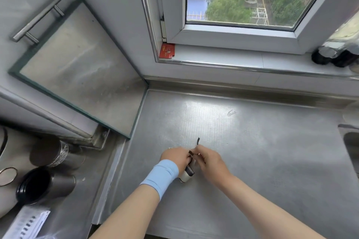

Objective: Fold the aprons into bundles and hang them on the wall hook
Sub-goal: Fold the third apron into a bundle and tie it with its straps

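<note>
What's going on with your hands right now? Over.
Left hand gripping small white bundle. Right hand pinching its dark strap. Steel counter underneath. No wall hook in view.

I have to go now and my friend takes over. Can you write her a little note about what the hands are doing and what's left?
Left hand: closed on a small white bundle, wrist in a blue band.
Right hand: pinching a thin dark strap that sticks up from the bundle.
Both work low over the steel counter, near the window.
Done: this bundle looks nearly folded.
Left: finish the strap, then hang it. No hook or other aprons in view.
</note>
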A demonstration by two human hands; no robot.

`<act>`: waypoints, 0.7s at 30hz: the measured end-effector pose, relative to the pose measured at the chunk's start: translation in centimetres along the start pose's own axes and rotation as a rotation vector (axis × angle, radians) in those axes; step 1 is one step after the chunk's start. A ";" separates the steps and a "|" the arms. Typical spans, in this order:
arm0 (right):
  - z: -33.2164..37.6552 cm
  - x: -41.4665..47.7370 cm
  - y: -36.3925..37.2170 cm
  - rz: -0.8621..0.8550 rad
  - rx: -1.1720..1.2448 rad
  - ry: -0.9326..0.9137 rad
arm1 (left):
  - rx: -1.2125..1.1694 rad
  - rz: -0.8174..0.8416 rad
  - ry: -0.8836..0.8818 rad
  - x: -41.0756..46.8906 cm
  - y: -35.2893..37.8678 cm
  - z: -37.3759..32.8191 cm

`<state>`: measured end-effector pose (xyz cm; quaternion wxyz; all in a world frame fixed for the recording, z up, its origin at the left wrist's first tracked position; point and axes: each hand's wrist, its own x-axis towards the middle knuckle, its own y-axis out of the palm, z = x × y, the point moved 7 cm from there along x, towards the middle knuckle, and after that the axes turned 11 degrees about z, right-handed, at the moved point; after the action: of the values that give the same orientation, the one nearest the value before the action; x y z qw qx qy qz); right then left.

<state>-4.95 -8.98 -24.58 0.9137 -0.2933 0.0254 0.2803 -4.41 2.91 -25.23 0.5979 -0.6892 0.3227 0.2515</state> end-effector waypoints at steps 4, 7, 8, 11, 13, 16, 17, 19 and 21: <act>-0.8 0.7 0.2 0.028 0.061 0.141 | -0.136 -0.032 0.105 0.3 0.5 0.8; -1.6 1.5 0.6 0.009 0.197 0.354 | -0.264 -0.168 0.135 -0.3 0.4 1.4; -2.1 1.7 0.9 0.025 0.258 0.446 | -0.322 -0.236 0.137 -0.7 0.4 1.6; -2.6 1.8 2.4 0.142 0.369 0.618 | -0.410 -0.398 0.150 -2.0 0.8 2.1; -2.6 1.9 2.3 0.133 0.381 0.634 | -0.409 -0.410 0.177 -2.3 1.0 2.1; -2.0 2.0 1.8 0.141 0.389 0.609 | -0.444 -0.377 0.215 -2.2 0.9 2.2; -1.8 2.1 1.6 0.160 0.367 0.589 | -0.451 -0.367 0.223 -2.1 0.9 2.3; -1.2 1.9 1.2 0.206 0.314 0.544 | -0.484 -0.332 0.227 -1.9 1.1 2.5; -0.6 1.8 0.9 0.243 0.253 0.493 | -0.530 -0.299 0.225 -1.7 1.0 2.7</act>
<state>-3.85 -7.87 -25.94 0.8689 -0.2310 0.3163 0.3025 -6.23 5.77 -25.06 0.3889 -0.8841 0.2051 0.1585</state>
